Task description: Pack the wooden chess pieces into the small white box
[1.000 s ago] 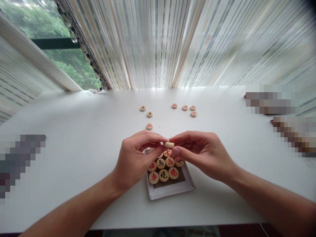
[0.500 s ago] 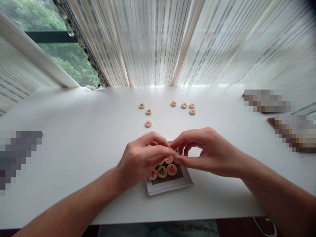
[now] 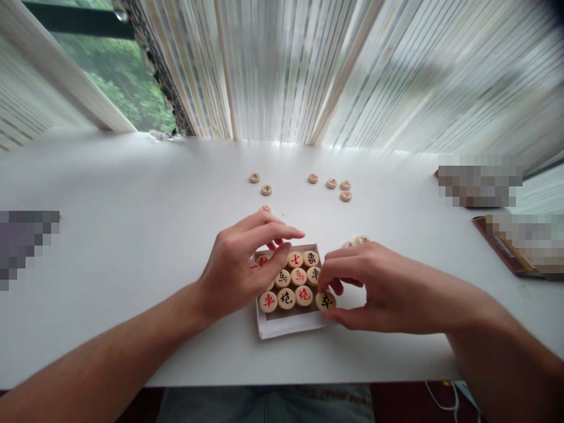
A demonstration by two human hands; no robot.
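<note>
A small shallow white box (image 3: 291,325) sits before me with several round wooden Chinese chess pieces in rows, marked in red or black characters. My right hand (image 3: 388,288) pinches a chess piece (image 3: 325,301) with a black character between thumb and fingers, at the box's right front corner. Over the left side of the box is my left hand (image 3: 247,258), its index finger stretched out and thumb apart, with nothing seen in it. It hides some of the pieces there. Among the boxed pieces are a red-marked one (image 3: 304,295) and a black-marked one (image 3: 286,298) in the front row.
Beyond the box lie loose pieces: two black-marked (image 3: 267,190), a red-marked one (image 3: 265,209) partly behind my left hand, and several red-marked (image 3: 332,183). Two more (image 3: 362,239) lie behind my right hand. Blurred-out items stand at both table sides; curtains (image 3: 282,70) hang behind.
My right hand has moved right and nearer me, to the box's front right corner, with a black-marked piece in its fingers. My left hand has drawn slightly left, uncovering more pieces. The view has shifted.
</note>
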